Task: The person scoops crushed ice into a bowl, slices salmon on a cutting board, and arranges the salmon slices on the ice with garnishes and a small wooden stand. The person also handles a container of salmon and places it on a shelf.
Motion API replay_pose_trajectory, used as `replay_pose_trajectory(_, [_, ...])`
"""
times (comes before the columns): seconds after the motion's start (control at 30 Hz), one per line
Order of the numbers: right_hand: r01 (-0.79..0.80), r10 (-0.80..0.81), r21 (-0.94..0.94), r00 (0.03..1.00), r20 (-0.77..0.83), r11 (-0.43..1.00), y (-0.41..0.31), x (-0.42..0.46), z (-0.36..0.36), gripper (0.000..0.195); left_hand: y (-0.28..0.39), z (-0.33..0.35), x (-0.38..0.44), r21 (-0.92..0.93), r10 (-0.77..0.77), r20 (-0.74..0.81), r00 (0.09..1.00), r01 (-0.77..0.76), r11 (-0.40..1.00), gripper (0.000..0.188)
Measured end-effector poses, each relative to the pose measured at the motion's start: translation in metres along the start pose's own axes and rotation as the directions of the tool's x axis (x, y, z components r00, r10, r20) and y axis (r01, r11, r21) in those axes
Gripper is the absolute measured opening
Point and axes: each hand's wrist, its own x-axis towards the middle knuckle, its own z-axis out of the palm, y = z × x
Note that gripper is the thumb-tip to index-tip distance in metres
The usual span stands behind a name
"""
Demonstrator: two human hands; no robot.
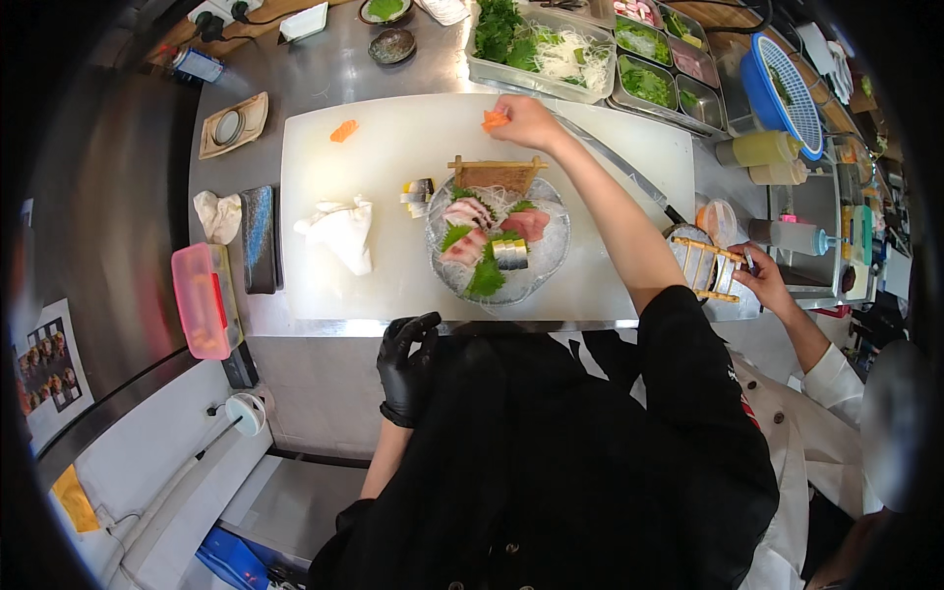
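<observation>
Bare and stretched out to the cutting board's far edge, my right hand (525, 122) pinches orange salmon slices (494, 120). My left hand (407, 361), in a black glove, hangs at the near edge of the white cutting board (317, 295), its fingers curled with nothing seen in them. Between them a round glass plate (549, 273) holds shredded white garnish, green leaves, pink fish slices (526, 223), pale fish slices (464, 247) and silver-skinned yellow pieces (510, 254). A small wooden fence (498, 177) stands at the plate's far rim. More yellow-and-silver pieces (417, 197) lie beside the plate.
A long knife (627, 169) lies on the board's right, partly under my forearm. A white cloth (343, 232) and another salmon piece (344, 131) lie left. Garnish containers (542, 85) stand behind. At right, a co-worker's hand (763, 276) touches a bamboo rack (708, 269).
</observation>
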Motion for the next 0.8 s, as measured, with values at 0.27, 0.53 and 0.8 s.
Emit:
replay_pose_trajectory(0.27, [-0.065, 0.072, 0.037, 0.969, -0.235, 0.997, 0.020, -0.038, 0.005, 0.028, 0.022, -0.003, 0.064, -0.099, 0.173, 0.348, 0.922, -0.147, 0.984, 0.032])
replay_pose_trajectory(0.53, [-0.138, 0.155, 0.161, 0.983, -0.098, 0.977, 0.034, -0.025, 0.003, 0.031, 0.024, -0.049, 0.088, -0.179, 0.212, 0.344, 0.915, -0.158, 0.971, 0.024])
replay_pose_trajectory(0.8, [0.022, 0.269, 0.618, 0.888, -0.374, 0.786, -0.052, -0.128, -0.064, 0.016, -0.083, -0.093, 0.086, 0.350, 0.221, 0.193, 0.956, -0.277, 0.895, 0.045])
